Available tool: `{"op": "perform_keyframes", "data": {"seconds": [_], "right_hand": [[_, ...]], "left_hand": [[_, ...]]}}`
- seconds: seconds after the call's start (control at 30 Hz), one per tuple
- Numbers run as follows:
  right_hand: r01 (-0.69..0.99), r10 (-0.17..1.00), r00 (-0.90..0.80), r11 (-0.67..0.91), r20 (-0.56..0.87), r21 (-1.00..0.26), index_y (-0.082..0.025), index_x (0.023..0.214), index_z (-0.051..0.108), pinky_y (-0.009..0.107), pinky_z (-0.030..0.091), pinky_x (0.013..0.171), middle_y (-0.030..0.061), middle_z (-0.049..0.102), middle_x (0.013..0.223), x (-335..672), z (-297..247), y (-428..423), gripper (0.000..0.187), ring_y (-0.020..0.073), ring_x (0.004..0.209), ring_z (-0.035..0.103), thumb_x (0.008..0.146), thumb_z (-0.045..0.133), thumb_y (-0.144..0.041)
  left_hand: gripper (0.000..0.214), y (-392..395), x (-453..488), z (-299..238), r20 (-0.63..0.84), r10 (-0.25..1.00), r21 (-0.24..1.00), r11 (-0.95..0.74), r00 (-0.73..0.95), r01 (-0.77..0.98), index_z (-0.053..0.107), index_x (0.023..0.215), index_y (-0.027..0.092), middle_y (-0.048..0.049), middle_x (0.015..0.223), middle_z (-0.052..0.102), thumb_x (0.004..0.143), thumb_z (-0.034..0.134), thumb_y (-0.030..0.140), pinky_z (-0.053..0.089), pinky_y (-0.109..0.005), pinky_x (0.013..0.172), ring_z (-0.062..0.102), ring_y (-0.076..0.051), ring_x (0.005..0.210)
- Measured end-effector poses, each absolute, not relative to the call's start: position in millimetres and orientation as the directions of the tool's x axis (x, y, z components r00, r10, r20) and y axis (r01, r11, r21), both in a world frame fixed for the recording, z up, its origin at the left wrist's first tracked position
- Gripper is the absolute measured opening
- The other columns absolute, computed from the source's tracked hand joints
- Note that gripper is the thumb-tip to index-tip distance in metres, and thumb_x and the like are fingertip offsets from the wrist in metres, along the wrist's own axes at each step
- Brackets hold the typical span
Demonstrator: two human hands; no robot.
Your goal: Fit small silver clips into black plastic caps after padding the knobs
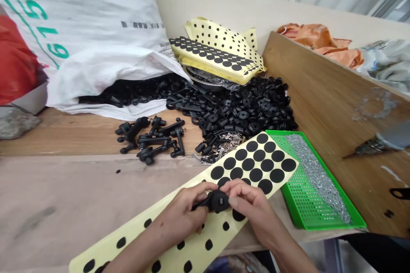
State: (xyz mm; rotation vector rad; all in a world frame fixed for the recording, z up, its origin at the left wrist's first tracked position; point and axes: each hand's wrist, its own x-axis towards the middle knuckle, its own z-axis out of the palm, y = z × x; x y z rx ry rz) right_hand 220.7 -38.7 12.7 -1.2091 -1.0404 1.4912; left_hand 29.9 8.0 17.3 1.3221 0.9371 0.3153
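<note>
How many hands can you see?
2: the left hand, holding the black part, and the right hand, at that part's round end. Both are above the yellow sheet.

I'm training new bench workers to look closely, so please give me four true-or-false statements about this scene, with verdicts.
1. The left hand grips a black plastic part with a round, disc-like end. True.
2. The green perforated plastic tray holds black discs. False: it holds small silvery pieces.
3. The right hand is also at that part, above a flat yellow sheet patterned with black round spots. True.
4. The large white sack bears red digits. False: it bears green digits.
</note>
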Motion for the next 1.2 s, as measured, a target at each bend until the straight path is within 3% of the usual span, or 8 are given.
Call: {"op": "perform_keyframes", "data": {"seconds": [0.37, 0.6, 0.83, 1.07, 1.2], "right_hand": [[-0.094, 0.981, -0.066, -0.187, -0.181, -0.978, -0.018, 0.065, 0.062, 0.028, 0.041, 0.074, 0.0057, 0.062, 0.093, 219, 11, -39, 0.017, 0.0195, 0.087, 0.055, 0.077, 0.064, -0.029], [-0.069, 0.983, -0.055, -0.178, -0.175, -0.982, -0.019, 0.065, 0.062, 0.028, 0.042, 0.075, 0.0055, 0.062, 0.093, 218, 13, -40, 0.015, 0.0193, 0.087, 0.055, 0.076, 0.064, -0.027], [-0.04, 0.984, -0.048, -0.176, -0.174, -0.984, -0.018, 0.064, 0.062, 0.028, 0.043, 0.072, 0.0058, 0.063, 0.092, 217, 13, -38, 0.017, 0.0191, 0.085, 0.056, 0.076, 0.064, -0.03], [-0.025, 0.984, -0.032, -0.173, -0.173, -0.985, -0.018, 0.063, 0.058, 0.026, 0.043, 0.066, 0.0062, 0.062, 0.089, 212, 19, -39, 0.015, 0.0183, 0.08, 0.057, 0.074, 0.062, -0.029], [0.046, 0.994, -0.066, -0.08, -0.083, -0.996, -0.019, 0.064, 0.057, 0.025, 0.044, 0.061, 0.0061, 0.061, 0.089, 208, 24, -40, 0.011, 0.0173, 0.077, 0.057, 0.075, 0.059, -0.023]], "left_hand": [[0.048, 5, 29, 22, -0.355, 0.695, 0.933, 0.227, 0.625, 0.278, 0.053, 0.12, 0.02, -0.001, 0.08, 0.062, 0.073, 0.047, 0.018, 0.04, -0.022, 0.049, 0.05, -0.01, 0.05], [0.045, 5, 29, 20, -0.363, 0.698, 0.931, 0.249, 0.618, 0.266, 0.052, 0.122, 0.022, 0.0037, 0.069, 0.053, 0.077, 0.048, 0.02, 0.043, -0.021, 0.05, 0.05, -0.01, 0.051], [0.037, 3, 32, 21, -0.346, 0.734, 0.931, 0.192, 0.585, 0.311, 0.054, 0.118, 0.019, 0.0055, 0.062, 0.047, 0.083, 0.049, 0.032, 0.042, -0.021, 0.048, 0.047, -0.01, 0.047], [0.035, -1, 35, 26, -0.295, 0.788, 0.93, 0.107, 0.541, 0.352, 0.059, 0.115, 0.019, 0.0039, 0.06, 0.052, 0.083, 0.05, 0.03, 0.038, -0.019, 0.046, 0.044, -0.01, 0.049], [0.036, 0, 33, 26, -0.336, 0.736, 0.938, 0.204, 0.587, 0.28, 0.059, 0.115, 0.019, 0.0069, 0.053, 0.048, 0.084, 0.051, 0.037, 0.038, -0.019, 0.047, 0.047, -0.01, 0.046]]}}
